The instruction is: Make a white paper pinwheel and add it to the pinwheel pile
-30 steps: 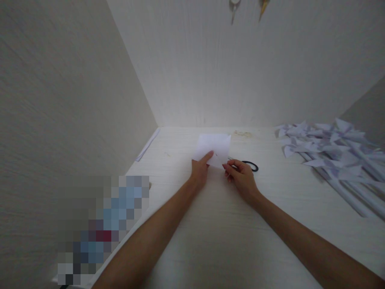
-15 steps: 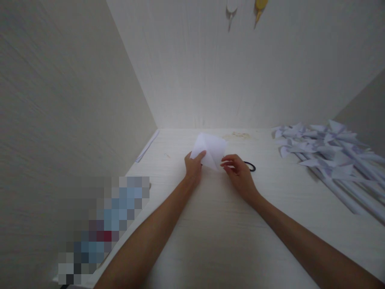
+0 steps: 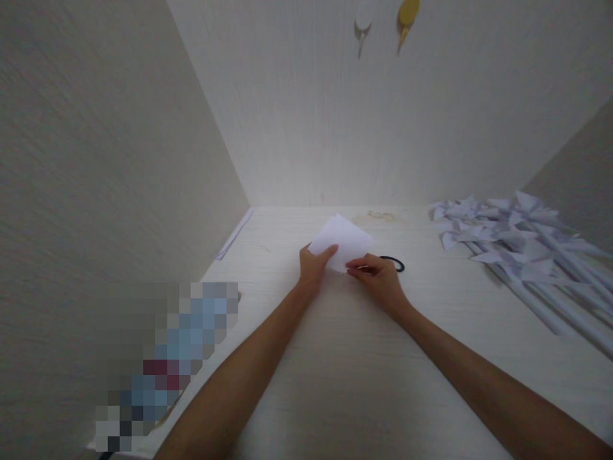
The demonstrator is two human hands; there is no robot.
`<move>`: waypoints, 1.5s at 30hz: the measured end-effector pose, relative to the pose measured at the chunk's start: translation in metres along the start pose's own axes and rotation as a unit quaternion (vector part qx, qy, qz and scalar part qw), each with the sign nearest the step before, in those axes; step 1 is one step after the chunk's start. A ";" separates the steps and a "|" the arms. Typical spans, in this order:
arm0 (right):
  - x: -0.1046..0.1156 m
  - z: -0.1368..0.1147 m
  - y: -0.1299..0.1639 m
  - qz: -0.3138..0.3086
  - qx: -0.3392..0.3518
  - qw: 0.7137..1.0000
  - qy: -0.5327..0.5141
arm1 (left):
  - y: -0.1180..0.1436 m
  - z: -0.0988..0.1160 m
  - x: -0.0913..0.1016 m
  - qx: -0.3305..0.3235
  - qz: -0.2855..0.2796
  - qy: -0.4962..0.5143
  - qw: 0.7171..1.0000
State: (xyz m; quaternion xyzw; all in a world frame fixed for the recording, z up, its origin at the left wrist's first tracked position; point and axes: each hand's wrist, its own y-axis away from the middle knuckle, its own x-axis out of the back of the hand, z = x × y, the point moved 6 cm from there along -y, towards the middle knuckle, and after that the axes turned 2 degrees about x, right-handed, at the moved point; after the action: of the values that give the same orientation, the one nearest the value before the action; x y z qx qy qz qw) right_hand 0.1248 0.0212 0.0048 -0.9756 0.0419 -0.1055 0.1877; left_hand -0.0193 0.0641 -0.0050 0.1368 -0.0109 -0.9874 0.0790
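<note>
A white sheet of paper (image 3: 342, 239), roughly square and turned cornerwise, is held up over the white tabletop (image 3: 325, 358). My left hand (image 3: 315, 265) grips its left side, the thumb lying on the near face and the other fingers behind. At the paper's lower right edge, my right hand (image 3: 376, 275) pinches with thumb and fingertips closed on it. Partly hidden behind the right hand is a black loop (image 3: 397, 263), perhaps a scissors handle.
Several white paper pinwheels (image 3: 512, 233) on rolled paper sticks (image 3: 531, 303) lie piled at the right. A folded white paper strip (image 3: 234, 233) rests along the left edge. A blurred-out object (image 3: 186, 345) stands lower left. Two hooks (image 3: 408, 13) are on the back wall.
The paper has turned and shifted slightly right, its crease no longer showing. My right hand has moved left and closed on the paper's lower edge; before, its fingers were apart beside it.
</note>
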 end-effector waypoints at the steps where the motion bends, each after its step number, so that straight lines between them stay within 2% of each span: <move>1: 0.000 0.000 0.000 0.002 -0.002 1.000 -0.007 | 0.000 0.001 0.000 -0.002 0.002 -0.006 1.000; 6: 0.005 -0.001 -0.004 0.022 0.007 0.999 -0.022 | 0.002 0.004 0.001 -0.006 0.018 -0.031 0.999; 10: 0.009 0.005 -0.006 0.037 -0.003 0.999 -0.026 | 0.004 0.005 -0.003 -0.010 -0.008 -0.035 0.999; 17: 0.012 0.018 -0.005 0.063 -0.060 0.995 -0.045 | 0.013 0.006 -0.012 -0.007 -0.043 -0.075 0.996; 26: 0.015 0.014 -0.003 0.079 -0.092 0.993 -0.002 | 0.017 0.007 -0.017 0.000 -0.057 -0.076 0.995; 45: 0.018 0.014 -0.003 0.102 -0.086 0.991 0.024 | 0.018 0.005 -0.018 -0.005 -0.072 -0.096 0.993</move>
State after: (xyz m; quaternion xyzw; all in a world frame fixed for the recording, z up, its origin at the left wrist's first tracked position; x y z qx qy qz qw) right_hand 0.1457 0.0265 -0.0037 -0.9760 0.1549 -0.1050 0.1117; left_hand -0.0011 0.0495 0.0058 0.0410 -0.0041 -0.9991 0.0071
